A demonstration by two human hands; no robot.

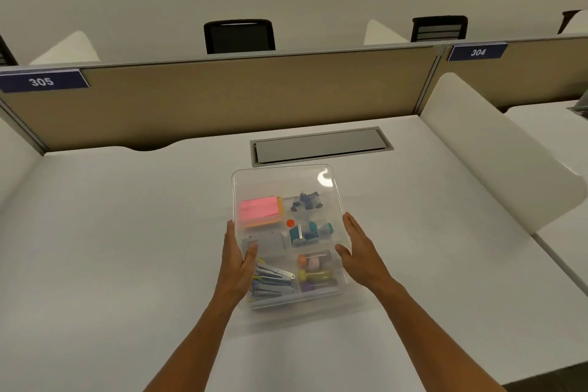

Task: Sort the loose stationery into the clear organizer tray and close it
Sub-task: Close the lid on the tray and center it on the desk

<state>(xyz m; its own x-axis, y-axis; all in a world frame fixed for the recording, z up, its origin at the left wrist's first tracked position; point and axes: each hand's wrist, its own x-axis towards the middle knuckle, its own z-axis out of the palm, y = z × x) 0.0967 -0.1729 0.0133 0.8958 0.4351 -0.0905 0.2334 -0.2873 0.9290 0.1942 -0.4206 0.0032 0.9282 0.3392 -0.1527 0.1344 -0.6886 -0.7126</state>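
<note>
Head view, risk: lid (286,183) held tilted over the organizer tray (296,296), far edge raised; likely to seat askew if lowered unevenly, leaving one side unlatched.
Head view, risk of pinching: thumbs overlapping the lid's top near its side edges; liable to be trapped between lid and tray rim on pressing down.
Head view, risk of shifting: tray resting unrestrained on the white desk (127,232); a one-sided push apt to slide it toward the cable hatch (321,146).
Head view, risk from contents: teal sharpeners (310,232) and dark binder clips (307,200) sitting high in their compartments; possibly fouling the lid, height not judged with certainty through the plastic.
Head view, left hand (238,259): fingers extended along the lid's left edge, thumb on top; grasping the lid, forearm angled in from lower left.
Head view, right hand (358,248): fingers straight along the lid's right edge, thumb hooked over the top; holding the lid, forearm angled in from lower right.
Head view, stationery: pink sticky notes (259,210) far left, metal clips (273,280) near left, coloured pins (315,274) near right; all inside the tray, none seen loose on the desk.
Head view, stage: sorting apparently finished, closing not yet done.
</note>
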